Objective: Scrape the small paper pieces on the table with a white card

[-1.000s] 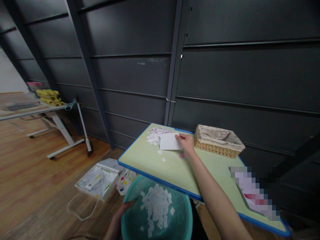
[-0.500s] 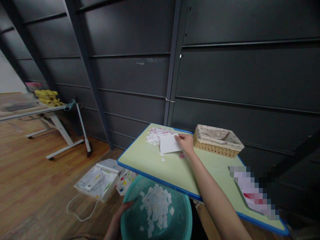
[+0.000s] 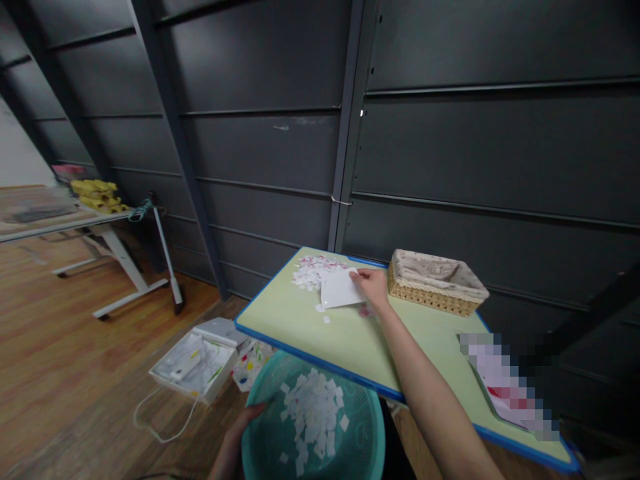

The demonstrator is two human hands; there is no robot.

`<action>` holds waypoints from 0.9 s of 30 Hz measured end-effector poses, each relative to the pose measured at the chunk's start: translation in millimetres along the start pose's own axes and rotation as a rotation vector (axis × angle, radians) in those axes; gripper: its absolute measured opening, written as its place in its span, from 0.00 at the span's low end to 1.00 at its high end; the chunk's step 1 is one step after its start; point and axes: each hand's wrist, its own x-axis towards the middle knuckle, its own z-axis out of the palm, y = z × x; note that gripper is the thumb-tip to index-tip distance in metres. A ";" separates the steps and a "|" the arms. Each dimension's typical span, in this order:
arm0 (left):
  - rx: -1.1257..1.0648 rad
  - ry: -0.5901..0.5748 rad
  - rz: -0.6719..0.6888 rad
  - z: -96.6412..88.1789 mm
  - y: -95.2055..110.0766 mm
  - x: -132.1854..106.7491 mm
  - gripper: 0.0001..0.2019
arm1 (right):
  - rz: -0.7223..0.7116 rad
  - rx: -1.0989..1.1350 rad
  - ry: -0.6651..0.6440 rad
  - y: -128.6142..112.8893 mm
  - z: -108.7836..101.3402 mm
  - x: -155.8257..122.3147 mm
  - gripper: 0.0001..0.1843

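Head view:
1. Table: pale yellow-green top, blue edge.
2. Right hand: above the table's far half, thumb and fingers pinching a card.
3. Card: one, white, held over the table; contact with the top cannot be told.
4. Scraps: white and reddish, heaped at the table's far left, partly behind the card.
5. Left hand: off the table's near edge, grasping the rim of a basin.
6. Basin: teal, containing white paper squares.
7. Basket: wicker, cloth-lined, at the table's far edge.
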 end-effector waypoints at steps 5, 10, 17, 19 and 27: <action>0.023 0.042 0.026 2.2 0.0 1.5 0.36 | -0.028 -0.076 -0.006 -1.4 -3.6 1.1 0.17; 0.027 0.033 0.047 7.9 0.4 -3.3 0.39 | -0.073 -0.151 -0.010 4.0 -14.1 6.6 0.19; 0.036 0.028 0.046 1.2 -0.7 2.9 0.39 | 0.005 -0.002 0.036 8.1 -16.6 11.4 0.20; 0.031 0.028 0.028 0.8 -0.7 4.0 0.38 | 0.025 0.087 0.018 4.6 -11.2 9.1 0.22; 0.015 0.026 0.036 5.6 2.3 -1.5 0.40 | -0.007 0.156 -0.148 -3.6 7.0 -1.9 0.22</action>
